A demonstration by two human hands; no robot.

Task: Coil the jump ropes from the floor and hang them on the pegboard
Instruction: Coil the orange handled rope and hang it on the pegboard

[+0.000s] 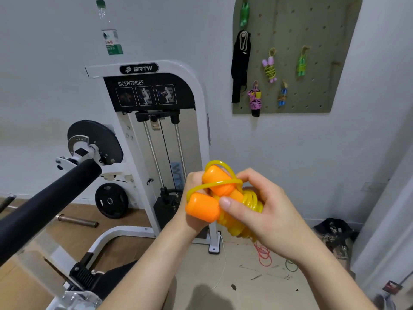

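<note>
Both hands' fingers (225, 201) grip the coiled orange jump rope (223, 198).

Two hands counted: left hand (192, 179), right hand (264, 210). One jump rope (252, 202), two handles (202, 207). One pegboard (324, 74); six bundles (270, 68) hung there. Two loose cords (263, 256) noted on floor (245, 287). One bottle (110, 32), one weight machine (138, 68), one weight plate (111, 200) seen.

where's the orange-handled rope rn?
Head view, centre: orange-handled rope held in left hand and right hand, before the white weight machine, below-left of the pegboard.
</note>
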